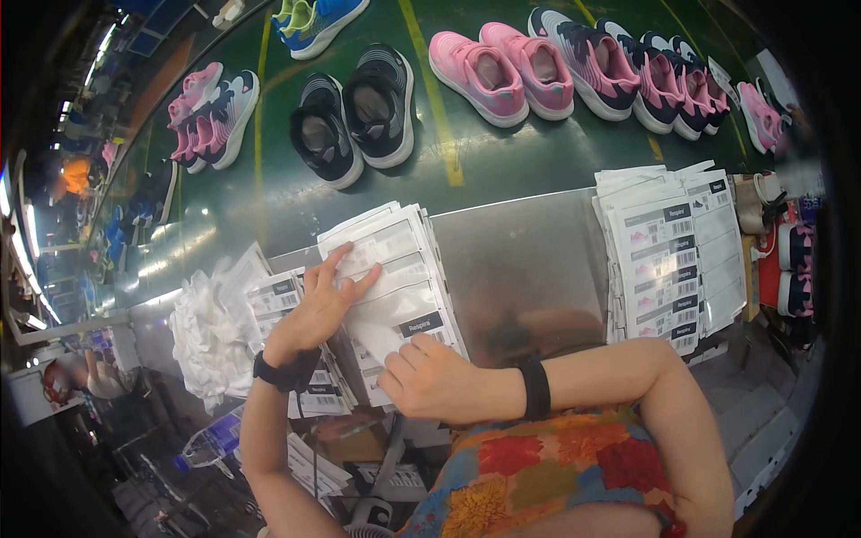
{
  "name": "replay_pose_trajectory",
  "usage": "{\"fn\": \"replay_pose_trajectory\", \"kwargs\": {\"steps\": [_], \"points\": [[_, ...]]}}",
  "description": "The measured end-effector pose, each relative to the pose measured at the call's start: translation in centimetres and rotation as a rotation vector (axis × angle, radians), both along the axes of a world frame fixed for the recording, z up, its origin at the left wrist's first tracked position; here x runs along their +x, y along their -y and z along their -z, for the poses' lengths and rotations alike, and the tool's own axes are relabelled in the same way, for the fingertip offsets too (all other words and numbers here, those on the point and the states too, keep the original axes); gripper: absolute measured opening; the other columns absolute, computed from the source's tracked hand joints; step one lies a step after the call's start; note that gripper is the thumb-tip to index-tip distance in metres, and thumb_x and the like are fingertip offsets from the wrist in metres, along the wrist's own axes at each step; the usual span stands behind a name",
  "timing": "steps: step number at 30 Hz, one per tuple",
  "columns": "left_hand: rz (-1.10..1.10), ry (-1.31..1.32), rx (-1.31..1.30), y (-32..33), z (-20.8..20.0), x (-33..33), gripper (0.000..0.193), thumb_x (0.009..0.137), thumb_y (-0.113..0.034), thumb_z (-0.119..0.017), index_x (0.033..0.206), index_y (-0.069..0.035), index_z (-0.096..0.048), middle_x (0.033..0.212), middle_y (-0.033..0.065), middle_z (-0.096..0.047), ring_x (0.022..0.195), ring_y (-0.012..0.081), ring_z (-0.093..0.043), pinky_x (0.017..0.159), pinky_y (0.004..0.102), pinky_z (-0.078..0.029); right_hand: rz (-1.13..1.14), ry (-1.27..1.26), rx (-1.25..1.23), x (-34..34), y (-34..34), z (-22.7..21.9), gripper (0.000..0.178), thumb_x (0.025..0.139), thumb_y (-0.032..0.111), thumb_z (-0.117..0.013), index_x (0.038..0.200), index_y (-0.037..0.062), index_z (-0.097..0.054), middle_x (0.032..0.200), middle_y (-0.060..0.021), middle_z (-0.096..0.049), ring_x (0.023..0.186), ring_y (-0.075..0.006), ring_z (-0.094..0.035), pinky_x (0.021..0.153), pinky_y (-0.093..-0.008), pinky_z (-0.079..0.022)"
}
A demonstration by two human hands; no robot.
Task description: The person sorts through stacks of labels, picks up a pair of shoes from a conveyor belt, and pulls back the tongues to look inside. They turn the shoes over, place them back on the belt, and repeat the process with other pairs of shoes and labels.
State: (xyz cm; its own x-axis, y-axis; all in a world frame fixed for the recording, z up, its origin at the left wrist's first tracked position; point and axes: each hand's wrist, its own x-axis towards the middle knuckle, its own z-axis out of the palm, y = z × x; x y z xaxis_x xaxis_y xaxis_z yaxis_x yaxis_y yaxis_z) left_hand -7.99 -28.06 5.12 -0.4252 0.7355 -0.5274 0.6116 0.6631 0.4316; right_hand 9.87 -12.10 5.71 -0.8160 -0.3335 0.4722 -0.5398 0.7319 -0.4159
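Observation:
A stack of white printed label sheets lies on the metal ledge in front of me. My left hand rests on its left side, fingers spread, thumb and index finger touching the top sheet. At the lower part of the stack my right hand is closed, its fingers curled and pinching a white label that appears lifted from the sheet. The fingertips of that hand are partly hidden. Black bands circle both wrists, and a cord hangs from the left one.
Beyond the ledge a green conveyor belt carries black sneakers, pink sneakers and several other pairs. More label sheets stand to the right. Crumpled white paper heaps at the left, above a plastic bottle.

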Motion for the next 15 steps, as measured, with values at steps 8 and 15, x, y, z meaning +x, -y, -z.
{"fn": "replay_pose_trajectory", "kwargs": {"steps": [8,15], "points": [[0.022,0.122,0.007,-2.4,-2.3,-0.9,0.046,0.102,-0.033,-0.038,0.143,-0.017,-0.049,0.158,0.0221,-0.019,0.132,0.0478,-0.03,0.115,0.0497,-0.022,0.072,0.565,-0.794,-0.1,-17.8,-8.5,0.012,0.078,0.008,-0.071,0.078,0.0015,-0.06,0.07,-0.0056,-0.064,0.065,-0.0135,-0.065,0.062,-0.0276,-0.051],[0.068,-0.454,0.407,-13.8,-5.9,2.7,0.071,0.085,-0.033,-0.07,0.144,-0.004,-0.042,0.151,0.0379,-0.019,0.135,0.0517,-0.03,0.11,0.0529,-0.028,0.656,0.054,-0.916,-0.4,-39.5,-3.2,0.038,0.074,0.01,-0.085,0.085,0.01,-0.048,0.082,0.005,-0.049,0.07,-0.0036,-0.048,0.06,-0.0191,-0.039]]}}
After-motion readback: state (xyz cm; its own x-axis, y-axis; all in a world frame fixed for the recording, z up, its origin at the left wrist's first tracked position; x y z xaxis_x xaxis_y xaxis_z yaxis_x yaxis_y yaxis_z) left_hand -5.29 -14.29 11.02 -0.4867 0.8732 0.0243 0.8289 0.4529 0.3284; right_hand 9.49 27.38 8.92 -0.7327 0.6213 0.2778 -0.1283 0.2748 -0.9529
